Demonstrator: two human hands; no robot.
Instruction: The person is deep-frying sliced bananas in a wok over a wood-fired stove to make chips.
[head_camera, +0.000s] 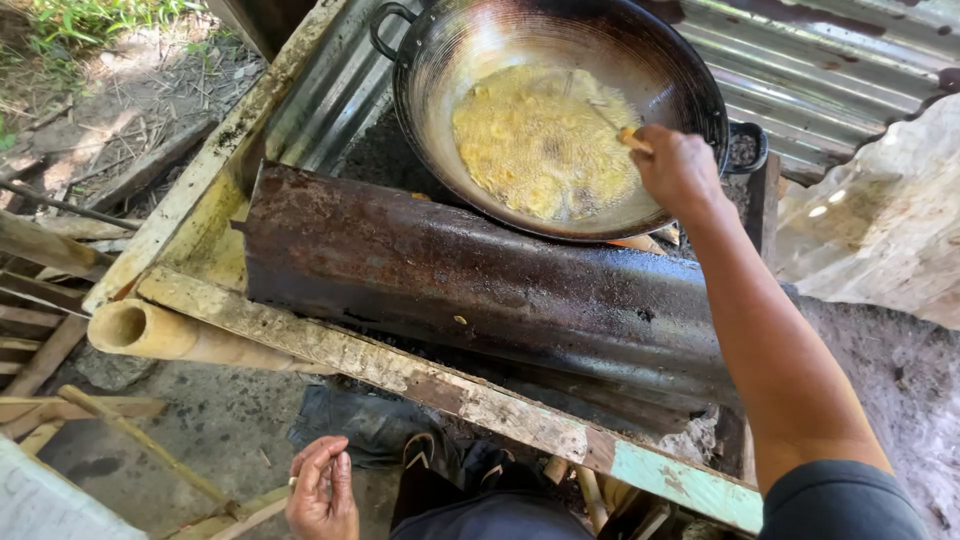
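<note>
Hot oil close under a reaching hand at an open-fire wok

The rusty metal sheet (470, 280) stands between the person and the fire, leaning on a worn wooden frame (430, 385); a knock could likely tip it. Behind it the big black wok (560, 110) sits tilted over the coals, so a hard push might slop oil toward the near rim. The frying batch (545, 140) floats bubbling in the middle of the wok, and spatter could burn the bare forearm above it. The right hand (678, 170) is closed around a thin stick (620, 130) that dips into the oil. The left hand (322, 490) hangs low near the knee, fingers loosely curled, holding nothing.
</note>
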